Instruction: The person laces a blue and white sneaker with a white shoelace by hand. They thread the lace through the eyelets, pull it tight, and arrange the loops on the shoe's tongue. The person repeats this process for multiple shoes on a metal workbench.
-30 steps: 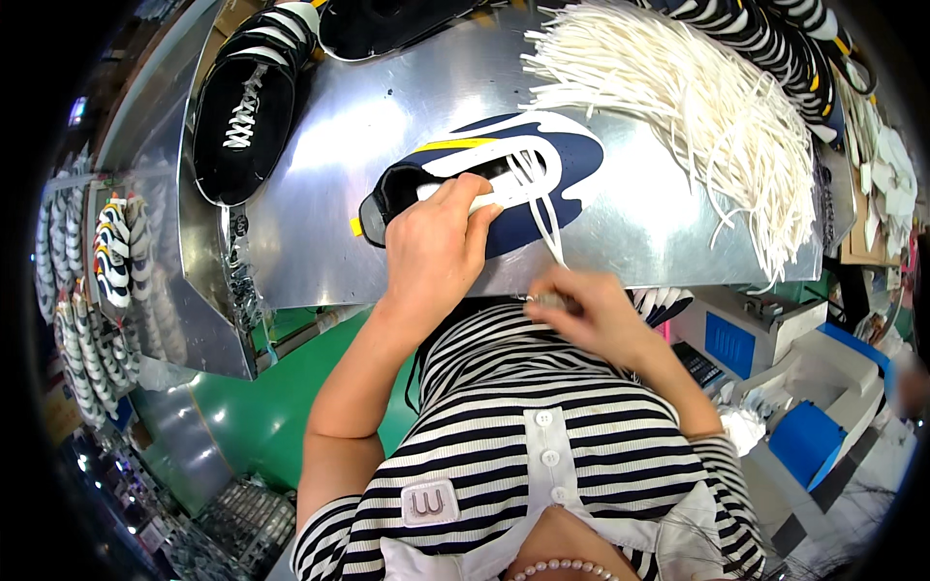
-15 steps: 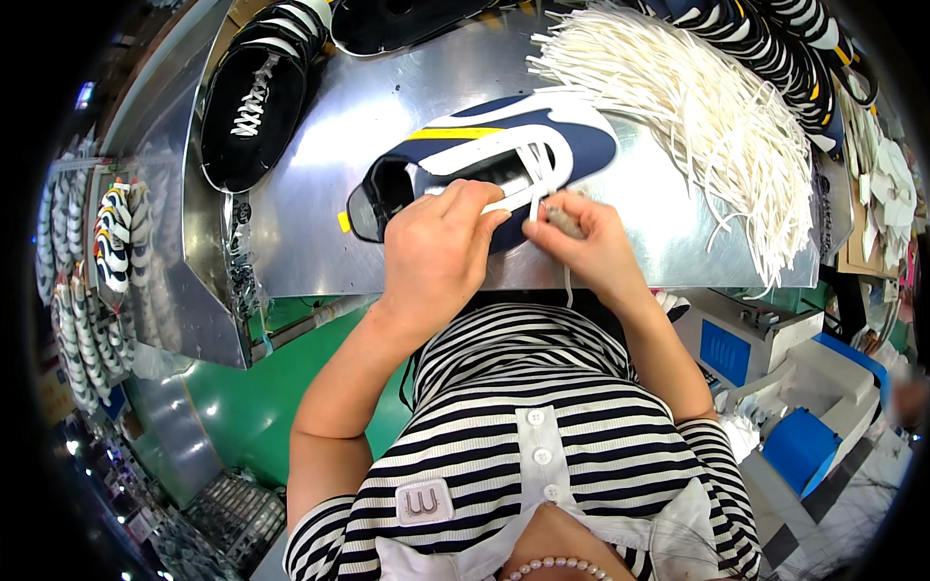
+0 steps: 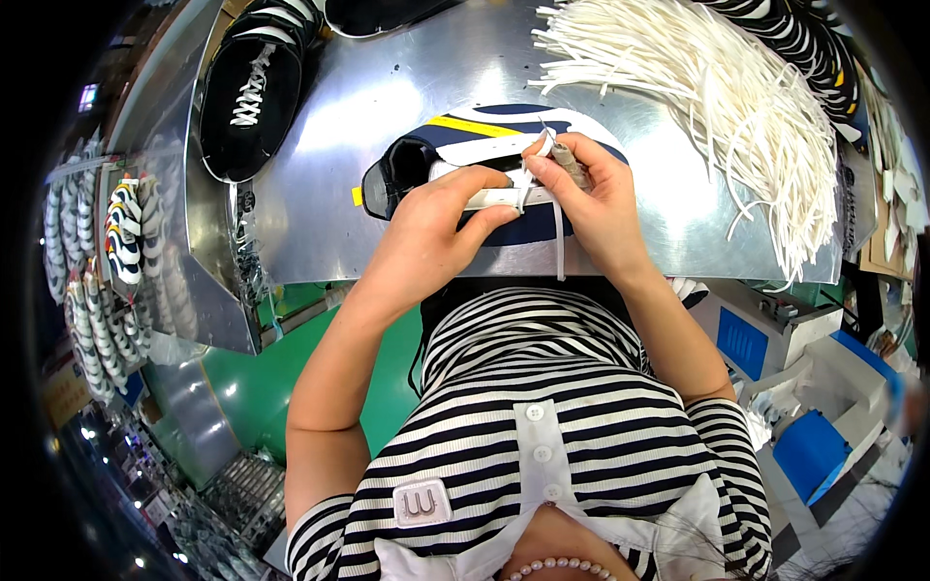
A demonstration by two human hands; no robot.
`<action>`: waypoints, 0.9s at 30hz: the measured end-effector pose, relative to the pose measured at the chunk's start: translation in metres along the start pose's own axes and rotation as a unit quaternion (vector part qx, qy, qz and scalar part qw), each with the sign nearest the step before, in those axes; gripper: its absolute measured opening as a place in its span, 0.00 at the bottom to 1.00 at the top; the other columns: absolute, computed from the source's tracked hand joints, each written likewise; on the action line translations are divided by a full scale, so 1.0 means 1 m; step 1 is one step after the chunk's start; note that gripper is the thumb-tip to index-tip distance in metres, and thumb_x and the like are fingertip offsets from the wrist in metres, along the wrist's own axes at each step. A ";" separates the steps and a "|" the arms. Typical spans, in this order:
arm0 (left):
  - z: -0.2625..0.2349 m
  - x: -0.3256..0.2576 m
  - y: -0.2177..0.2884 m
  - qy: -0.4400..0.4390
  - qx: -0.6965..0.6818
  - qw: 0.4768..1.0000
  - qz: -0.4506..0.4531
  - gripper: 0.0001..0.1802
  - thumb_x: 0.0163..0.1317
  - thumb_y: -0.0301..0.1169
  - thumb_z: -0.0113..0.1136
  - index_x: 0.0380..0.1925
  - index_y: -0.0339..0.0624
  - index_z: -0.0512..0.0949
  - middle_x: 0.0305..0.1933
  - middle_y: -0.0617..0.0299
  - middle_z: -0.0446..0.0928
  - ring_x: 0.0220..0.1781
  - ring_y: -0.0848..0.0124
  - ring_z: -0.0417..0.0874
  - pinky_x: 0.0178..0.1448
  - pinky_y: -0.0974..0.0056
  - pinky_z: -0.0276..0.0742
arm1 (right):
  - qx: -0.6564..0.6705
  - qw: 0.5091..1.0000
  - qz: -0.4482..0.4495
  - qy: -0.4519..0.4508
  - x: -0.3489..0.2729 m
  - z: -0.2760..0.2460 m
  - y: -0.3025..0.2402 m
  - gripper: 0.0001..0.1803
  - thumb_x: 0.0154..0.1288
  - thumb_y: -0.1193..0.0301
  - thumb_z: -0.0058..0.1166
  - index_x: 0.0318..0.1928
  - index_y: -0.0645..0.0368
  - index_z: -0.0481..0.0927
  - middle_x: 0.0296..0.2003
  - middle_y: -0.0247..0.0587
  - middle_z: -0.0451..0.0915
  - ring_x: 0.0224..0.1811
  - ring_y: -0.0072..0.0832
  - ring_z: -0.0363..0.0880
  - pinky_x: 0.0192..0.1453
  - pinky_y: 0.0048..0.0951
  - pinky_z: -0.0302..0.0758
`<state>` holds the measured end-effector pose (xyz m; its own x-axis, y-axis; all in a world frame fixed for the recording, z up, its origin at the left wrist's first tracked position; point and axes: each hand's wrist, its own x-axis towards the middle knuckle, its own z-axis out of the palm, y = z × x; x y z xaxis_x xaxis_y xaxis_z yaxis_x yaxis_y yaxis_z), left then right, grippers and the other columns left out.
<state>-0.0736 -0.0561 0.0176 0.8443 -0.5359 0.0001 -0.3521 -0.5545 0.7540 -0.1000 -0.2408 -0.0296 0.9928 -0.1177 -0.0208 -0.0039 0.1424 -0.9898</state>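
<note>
Scanning left to right: a finished black shoe lies on the upper left of the steel desk, well apart from the work. The navy shoe with white and yellow trim lies on its side near the desk's front edge, opening toward the left. Left hand rests on the shoe, palm down, wrist raised, fingers curled and pressing a flat white lace against the upper; closed on the lace rather than on the shoe. Right hand sits just beside it, touching the shoe, thumb and forefinger pinched shut on the lace tip, wrist bent inward, forearm coming up from the lower right. Loose end of the lace hangs over the desk edge toward the striped shirt. A large heap of spare white laces lies to the right, near the right hand. Risks, as judged: the pinched tip could slip or miss its eyelet if the left hand eases pressure and the shoe rolls; the flat lace may twist; the hanging end could snag on the desk edge; a sweep of the right elbow could drag spare laces in.
</note>
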 end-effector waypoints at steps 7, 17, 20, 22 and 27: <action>0.016 0.001 0.002 0.065 0.090 0.994 -0.023 0.12 0.54 0.35 0.70 0.36 0.43 0.81 0.34 0.57 0.83 0.27 0.57 0.83 0.33 0.58 0.77 | -0.025 0.999 -0.009 0.033 -0.005 0.008 -0.006 0.13 0.69 0.71 0.59 0.50 0.63 0.76 0.37 0.37 0.83 0.35 0.19 0.78 0.42 0.22 0.74; 0.018 0.002 0.003 0.095 0.098 0.991 -0.016 0.13 0.53 0.35 0.70 0.34 0.43 0.80 0.34 0.58 0.84 0.29 0.59 0.84 0.32 0.59 0.77 | -0.207 0.976 0.041 -0.051 -0.052 -0.016 -0.021 0.08 0.71 0.73 0.55 0.44 0.64 0.71 0.31 0.47 0.84 0.33 0.33 0.88 0.35 0.29 0.79; 0.019 0.002 0.000 0.101 0.096 0.990 0.005 0.13 0.53 0.35 0.70 0.36 0.42 0.81 0.34 0.57 0.84 0.29 0.59 0.85 0.32 0.59 0.77 | -0.219 0.972 0.049 -0.064 -0.049 -0.017 -0.017 0.08 0.71 0.73 0.55 0.44 0.64 0.72 0.31 0.48 0.85 0.33 0.34 0.88 0.35 0.29 0.78; 0.020 0.001 -0.003 0.108 0.095 0.989 0.024 0.14 0.53 0.35 0.70 0.38 0.41 0.82 0.34 0.56 0.84 0.29 0.58 0.85 0.32 0.59 0.78 | -0.225 0.970 0.053 -0.075 -0.047 -0.018 -0.017 0.07 0.71 0.73 0.54 0.43 0.64 0.73 0.30 0.47 0.84 0.33 0.33 0.87 0.35 0.29 0.78; 0.014 -0.001 -0.010 0.033 0.056 0.995 0.080 0.14 0.55 0.30 0.69 0.42 0.38 0.83 0.37 0.54 0.85 0.31 0.57 0.85 0.34 0.59 0.79 | -0.094 0.984 0.117 -0.096 -0.041 -0.007 -0.022 0.07 0.71 0.73 0.54 0.39 0.65 0.74 0.26 0.42 0.83 0.30 0.25 0.84 0.35 0.26 0.77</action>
<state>-0.0772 -0.0593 0.0009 0.7976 -0.5815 0.1602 -0.5234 -0.5354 0.6628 -0.1411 -0.2464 -0.0080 0.9665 0.0877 -0.2414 -0.2383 -0.0436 -0.9702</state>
